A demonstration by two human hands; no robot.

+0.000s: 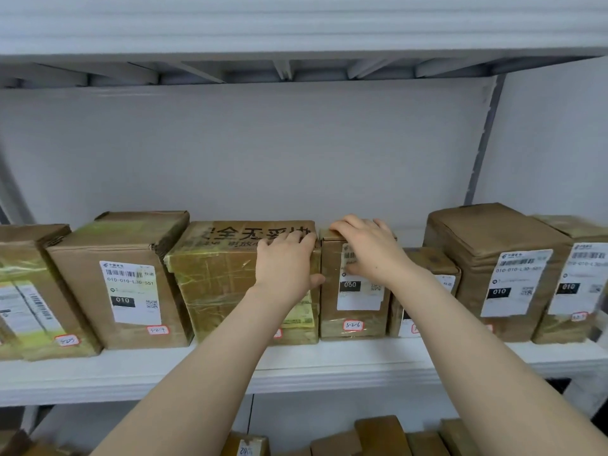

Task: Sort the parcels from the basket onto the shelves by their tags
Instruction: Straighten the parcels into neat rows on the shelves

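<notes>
White shelf [131, 373]; left hand [284, 264] flat on taped carton [217, 284], right hand [368, 248] curled around narrow parcel [357, 312].

On my feed I see a white shelf [296, 366] against a pale grey wall [263, 153]. The taped box [217, 284] is brown cardboard under glossy yellow-green tape, with black printed characters on top. The narrow box [375, 324] is brown too, with a white label [358, 299] bearing a black barcode and a black block, and a red-edged white tag [352, 325].
</notes>
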